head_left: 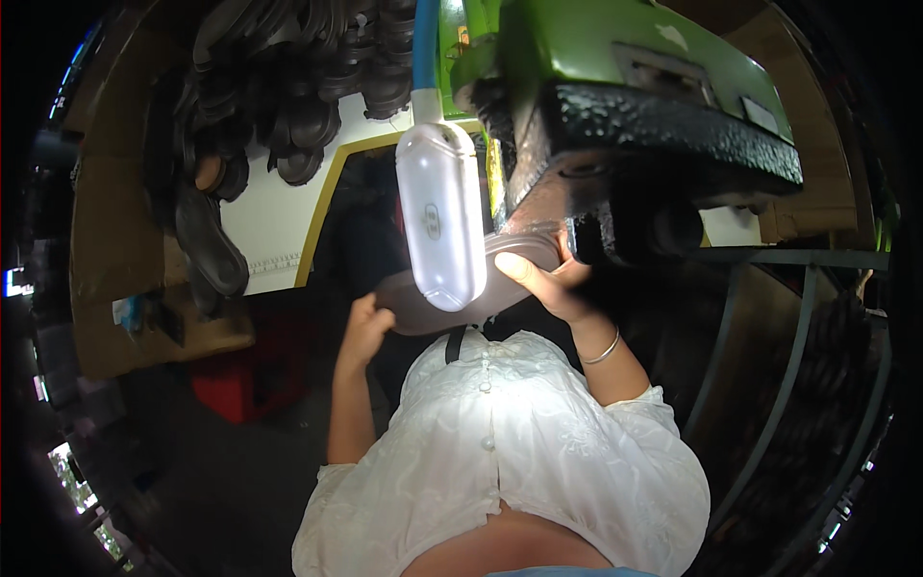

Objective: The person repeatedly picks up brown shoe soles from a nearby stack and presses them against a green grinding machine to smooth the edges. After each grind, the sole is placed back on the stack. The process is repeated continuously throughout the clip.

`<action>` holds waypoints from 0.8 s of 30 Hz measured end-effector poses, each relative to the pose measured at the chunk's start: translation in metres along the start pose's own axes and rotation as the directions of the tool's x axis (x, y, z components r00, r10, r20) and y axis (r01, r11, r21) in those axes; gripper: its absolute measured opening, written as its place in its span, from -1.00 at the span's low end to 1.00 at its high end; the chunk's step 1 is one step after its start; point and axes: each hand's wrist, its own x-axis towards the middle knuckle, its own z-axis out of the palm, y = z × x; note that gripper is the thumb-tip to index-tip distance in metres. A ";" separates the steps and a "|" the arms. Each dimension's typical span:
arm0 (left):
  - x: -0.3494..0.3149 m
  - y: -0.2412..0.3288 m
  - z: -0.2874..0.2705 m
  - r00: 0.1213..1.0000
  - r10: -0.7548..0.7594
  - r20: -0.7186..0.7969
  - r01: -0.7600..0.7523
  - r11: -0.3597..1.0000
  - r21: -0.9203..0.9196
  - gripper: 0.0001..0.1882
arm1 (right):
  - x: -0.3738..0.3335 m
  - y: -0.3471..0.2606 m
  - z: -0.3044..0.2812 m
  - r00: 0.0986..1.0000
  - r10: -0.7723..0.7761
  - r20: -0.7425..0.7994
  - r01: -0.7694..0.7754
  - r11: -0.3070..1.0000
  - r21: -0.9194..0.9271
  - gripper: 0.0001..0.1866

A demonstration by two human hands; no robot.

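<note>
While holding a brown shoe sole (502, 296) in front of the belly, bends both elbows, with the forearms pointing away from the body. With the left hand (363, 332), grips the left end of the sole, with the forearm rising almost straight from the near side and with the fingers curled and clamped on the edge. With the right hand (553, 288), holds the right end, a little farther away, with the forearm slanting to the left and with a thin bangle (604, 348) around the wrist. Lays the right thumb along the upper face, pointing left, and clamps the sole between thumb and fingers; cannot see these fingers well, partly hidden at the far edge.

Holds the sole slanting from near left to far right, between the two hands, beside the lower part of a green machine (663, 72). Cannot tell whether touching the machine or only near it. Sees part of the sole covered by a pale lamp (440, 221) on a blue arm (426, 58). Finds, at far left, many dark soles (308, 135) heaped on a white worktop (279, 216) with yellow edge. Sees also, at right, a metal rack (796, 356). Wears a white shirt (538, 423).
</note>
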 end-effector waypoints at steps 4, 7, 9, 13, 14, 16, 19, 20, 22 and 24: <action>0.013 -0.022 0.047 0.937 -0.080 0.341 0.008 0.978 0.207 -0.72 | 0.008 -0.016 -0.006 0.992 0.002 0.130 0.013 0.993 -0.115 -0.72; 0.017 -0.017 0.093 0.838 -0.156 0.522 -0.095 0.901 0.423 -0.64 | 0.009 -0.027 -0.008 0.976 0.135 0.169 -0.090 0.964 -0.251 -0.67; 0.015 -0.023 0.119 0.789 0.065 0.611 -0.354 0.861 0.365 -0.59 | 0.013 -0.035 -0.005 0.956 0.249 0.153 -0.179 0.914 -0.363 -0.63; 0.023 0.005 0.129 0.814 -0.009 0.581 -0.303 0.847 0.437 -0.51 | 0.032 -0.028 -0.065 0.993 -0.081 0.089 0.114 0.869 -0.482 -0.64; 0.027 0.004 0.123 0.870 0.000 0.493 -0.250 0.862 0.440 -0.40 | 0.038 -0.035 -0.079 0.969 -0.225 -0.100 0.169 0.904 -0.392 -0.67; 0.035 -0.009 0.107 0.924 0.036 0.381 -0.163 0.938 0.305 -0.56 | 0.054 -0.049 -0.106 0.685 -0.520 -0.511 0.362 0.851 -0.381 -0.69; 0.042 -0.001 0.087 0.962 0.086 0.258 -0.163 0.942 0.293 -0.69 | 0.086 -0.065 -0.125 0.591 -0.581 -0.560 0.387 0.813 -0.435 -0.57; 0.048 -0.008 0.080 0.967 0.127 0.222 -0.193 0.933 0.304 -0.68 | 0.097 -0.065 -0.130 0.728 -0.413 -0.547 0.285 0.908 -0.306 -0.57; 0.051 0.003 0.066 0.973 0.201 0.110 -0.227 0.913 0.341 -0.72 | 0.135 -0.025 -0.150 0.807 -0.334 -0.487 0.288 0.942 -0.170 -0.54; 0.049 0.014 0.041 0.938 0.338 -0.077 -0.284 0.878 0.385 -0.73 | 0.160 0.007 -0.150 0.871 -0.061 -0.488 0.101 0.993 0.057 -0.48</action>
